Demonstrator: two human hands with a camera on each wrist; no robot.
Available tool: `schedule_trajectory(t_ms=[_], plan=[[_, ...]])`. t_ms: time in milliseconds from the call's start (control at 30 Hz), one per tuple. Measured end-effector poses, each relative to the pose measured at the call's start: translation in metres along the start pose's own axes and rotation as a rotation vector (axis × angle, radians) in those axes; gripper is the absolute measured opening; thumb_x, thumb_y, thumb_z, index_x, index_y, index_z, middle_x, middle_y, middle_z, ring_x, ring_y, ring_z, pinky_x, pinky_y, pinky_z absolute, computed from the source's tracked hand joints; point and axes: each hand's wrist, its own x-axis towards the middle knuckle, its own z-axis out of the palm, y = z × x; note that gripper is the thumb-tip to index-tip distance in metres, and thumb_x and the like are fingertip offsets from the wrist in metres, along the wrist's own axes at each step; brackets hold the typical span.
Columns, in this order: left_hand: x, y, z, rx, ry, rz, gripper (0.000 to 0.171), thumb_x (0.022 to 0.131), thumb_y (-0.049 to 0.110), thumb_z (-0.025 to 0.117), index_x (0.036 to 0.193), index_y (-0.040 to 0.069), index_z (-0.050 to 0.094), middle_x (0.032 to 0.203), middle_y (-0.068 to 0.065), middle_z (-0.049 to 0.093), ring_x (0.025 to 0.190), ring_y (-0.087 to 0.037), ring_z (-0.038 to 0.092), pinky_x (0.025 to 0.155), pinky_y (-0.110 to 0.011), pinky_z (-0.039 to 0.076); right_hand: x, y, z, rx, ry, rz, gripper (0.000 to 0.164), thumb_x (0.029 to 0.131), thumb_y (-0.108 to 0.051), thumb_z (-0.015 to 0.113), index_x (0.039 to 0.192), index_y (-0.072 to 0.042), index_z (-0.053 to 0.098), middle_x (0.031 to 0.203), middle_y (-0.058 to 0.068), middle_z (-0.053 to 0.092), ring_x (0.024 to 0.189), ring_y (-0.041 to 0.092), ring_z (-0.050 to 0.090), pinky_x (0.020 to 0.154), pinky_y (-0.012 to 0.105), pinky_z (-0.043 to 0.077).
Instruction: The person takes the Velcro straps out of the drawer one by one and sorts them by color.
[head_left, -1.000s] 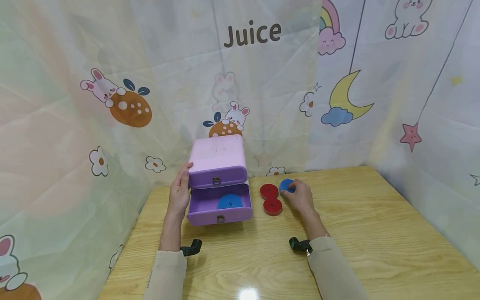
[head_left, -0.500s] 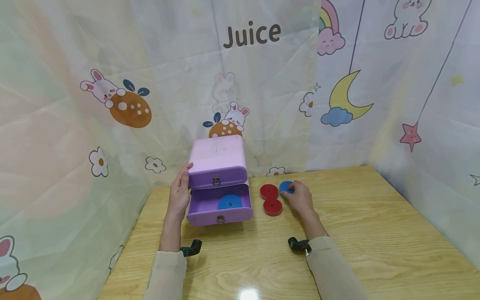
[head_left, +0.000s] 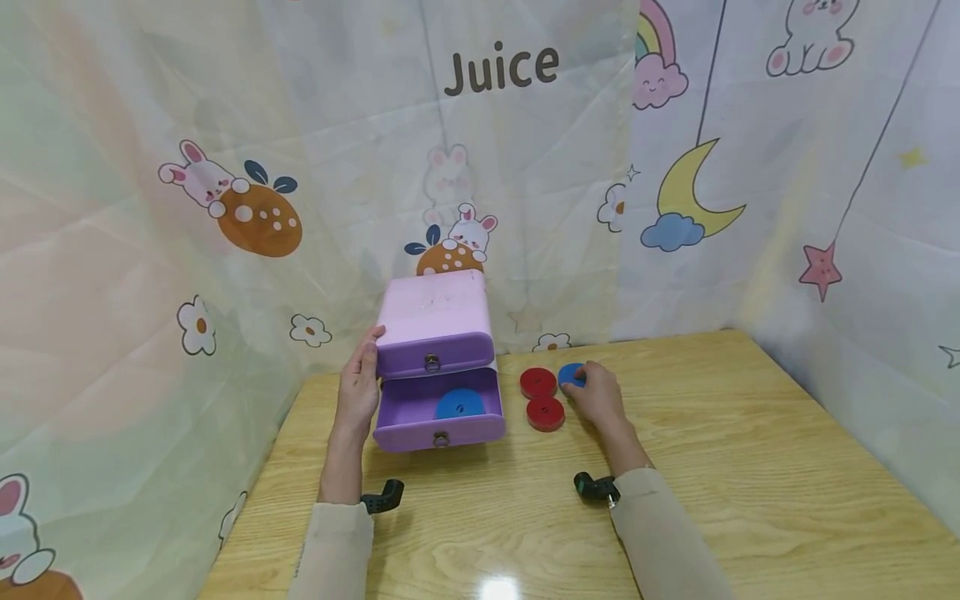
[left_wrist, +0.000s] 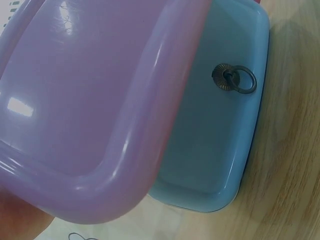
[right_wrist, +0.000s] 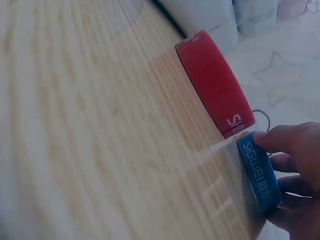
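In the head view a pink drawer box (head_left: 435, 304) with purple drawers stands on the wooden table. Its lower drawer (head_left: 405, 398) is pulled out and has a blue roll (head_left: 460, 404) inside; the upper one is pushed in. Against the box's left side rests my left hand (head_left: 358, 387), fingertips near the top edge and most fingers hidden. Right of the box, my right hand (head_left: 602, 396) pinches a blue tape roll (right_wrist: 260, 172) standing on the table, thumb and fingers round its edge. Two red tape rolls (head_left: 538, 383) lie next to it, touching each other.
A printed fabric curtain (head_left: 540, 208) hangs behind the table (head_left: 735, 433). Another curtain side closes in each flank. Black wrist cameras (head_left: 384, 497) stick out inward from both forearms. In the left wrist view a ring pull (left_wrist: 235, 78) shows on a drawer front.
Almost nothing moves. The right forearm has shifted very slightly left, and its fingers stay on the blue tape roll. My left hand keeps its place on the box.
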Motion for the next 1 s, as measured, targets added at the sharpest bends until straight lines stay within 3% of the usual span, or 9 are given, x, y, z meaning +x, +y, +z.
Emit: schedule_trajectory(t_ms=[133, 400, 667, 1000], plan=[[0.003, -0.009, -0.001, -0.003, 0.002, 0.005, 0.048, 0.113, 0.039, 0.038, 0.155, 0.018, 0.05, 0.17, 0.005, 0.033, 0.159, -0.017, 0.026, 0.13, -0.042, 0.022, -0.002, 0.0, 0.0, 0.006, -0.007, 0.017, 0.037, 0.097, -0.024, 0.074, 0.118, 0.006, 0.066, 0.122, 0.027, 0.068, 0.113, 0.045, 0.066, 0.096, 0.057, 0.055], [0.003, -0.011, -0.001, 0.013, 0.018, 0.029, 0.049, 0.111, 0.047, 0.04, 0.152, 0.025, 0.053, 0.168, 0.01, 0.037, 0.157, -0.015, 0.029, 0.13, -0.043, 0.024, -0.003, 0.0, -0.002, 0.036, -0.013, 0.028, 0.04, 0.099, -0.028, 0.071, 0.122, 0.004, 0.064, 0.125, 0.027, 0.066, 0.116, 0.044, 0.063, 0.1, 0.058, 0.053], [0.004, -0.008, 0.0, 0.025, 0.02, 0.028, 0.05, 0.11, 0.05, 0.041, 0.152, 0.025, 0.054, 0.167, 0.009, 0.038, 0.157, -0.014, 0.029, 0.13, -0.042, 0.024, -0.002, -0.008, -0.011, 0.141, 0.051, 0.011, 0.052, 0.102, -0.029, 0.066, 0.139, 0.005, 0.054, 0.142, 0.029, 0.056, 0.137, 0.048, 0.05, 0.113, 0.062, 0.043], [0.004, -0.01, -0.002, 0.011, 0.01, 0.002, 0.048, 0.112, 0.042, 0.038, 0.155, 0.023, 0.05, 0.169, 0.009, 0.035, 0.158, -0.015, 0.028, 0.13, -0.042, 0.023, -0.005, -0.03, -0.028, 0.182, 0.105, -0.085, 0.05, 0.102, -0.026, 0.065, 0.139, 0.006, 0.056, 0.16, 0.028, 0.04, 0.149, 0.047, 0.036, 0.122, 0.06, 0.032]])
